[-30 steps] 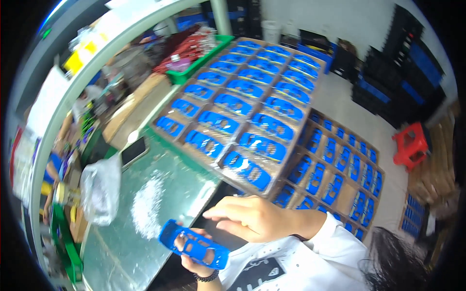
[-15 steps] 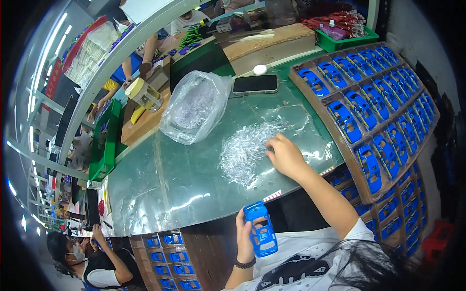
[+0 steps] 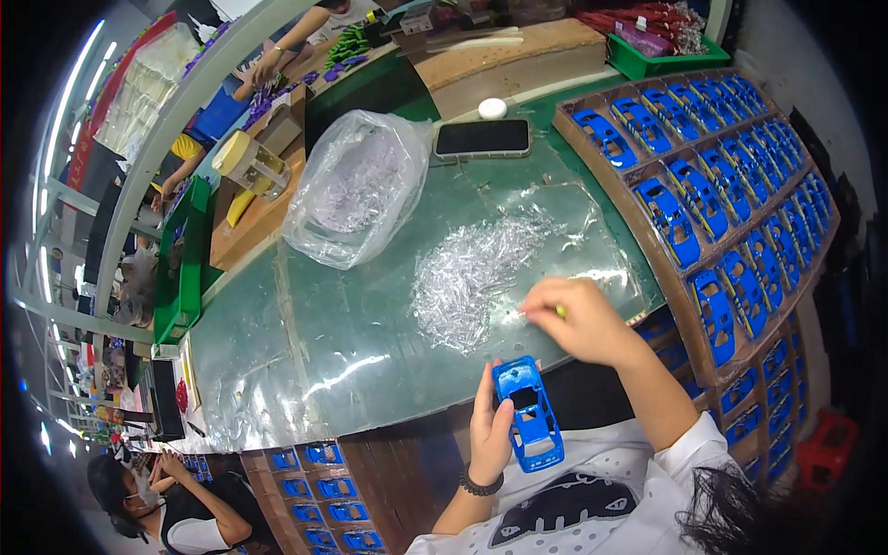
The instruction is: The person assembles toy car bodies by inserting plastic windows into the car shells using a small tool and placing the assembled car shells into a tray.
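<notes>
My left hand [image 3: 491, 427] is closed round the side of a blue toy car body shell [image 3: 529, 416], held up at the table's front edge with its window openings showing. Beyond it, my right hand [image 3: 578, 319] is closed in a pinch above the table. A small yellowish bit shows between its fingers, too little to name, and the fingertips are by the near right side of a loose pile of small clear plastic pieces [image 3: 458, 287]. Behind the pile lies an open clear plastic bag [image 3: 314, 227] with more such pieces inside.
Compartment trays of blue car shells [image 3: 668, 222] are stacked at the right; another tray [image 3: 310, 486] stands below the table's left front. A phone [image 3: 483, 139], white round lid [image 3: 492, 109], yellow-lidded jar [image 3: 250, 166] and green bins [image 3: 178, 277] edge the table. Other people sit far left and beyond.
My right hand has drawn back from the pile toward me, and its fingers now pinch. My left hand has brought the car shell slightly up and right, toward the right hand.
</notes>
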The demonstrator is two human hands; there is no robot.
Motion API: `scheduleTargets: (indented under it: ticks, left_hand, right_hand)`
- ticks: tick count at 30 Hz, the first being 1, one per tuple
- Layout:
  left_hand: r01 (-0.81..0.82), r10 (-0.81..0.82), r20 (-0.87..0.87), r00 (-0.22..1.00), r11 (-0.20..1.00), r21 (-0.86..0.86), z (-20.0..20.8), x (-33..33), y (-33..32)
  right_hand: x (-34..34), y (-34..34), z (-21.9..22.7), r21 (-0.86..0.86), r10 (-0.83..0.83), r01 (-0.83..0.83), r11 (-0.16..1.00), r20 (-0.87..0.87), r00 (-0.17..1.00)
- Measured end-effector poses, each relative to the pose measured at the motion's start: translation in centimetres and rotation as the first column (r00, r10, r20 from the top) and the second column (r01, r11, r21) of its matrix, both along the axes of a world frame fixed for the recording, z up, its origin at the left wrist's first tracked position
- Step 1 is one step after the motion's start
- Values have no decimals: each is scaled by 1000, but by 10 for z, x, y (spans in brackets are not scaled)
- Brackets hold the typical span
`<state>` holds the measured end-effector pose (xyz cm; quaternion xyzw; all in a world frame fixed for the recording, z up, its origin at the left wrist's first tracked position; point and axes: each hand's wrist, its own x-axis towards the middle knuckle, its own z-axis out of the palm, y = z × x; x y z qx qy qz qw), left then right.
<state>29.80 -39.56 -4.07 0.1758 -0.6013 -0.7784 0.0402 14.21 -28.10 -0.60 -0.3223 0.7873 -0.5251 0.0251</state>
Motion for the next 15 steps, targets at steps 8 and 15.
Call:
scheduleTargets:
  ticks: [8, 15]
  left_hand:
    - [30, -35, -100, 994, 998, -56, 3, -7, 13]
    - [36, -53, -98, 994, 984, -173, 0, -6, 14]
  right_hand:
    - [55, 10, -19, 42, -73, 77, 996, -101, 992]
    - [61, 8, -16, 99, -132, 132, 986, -8, 991]
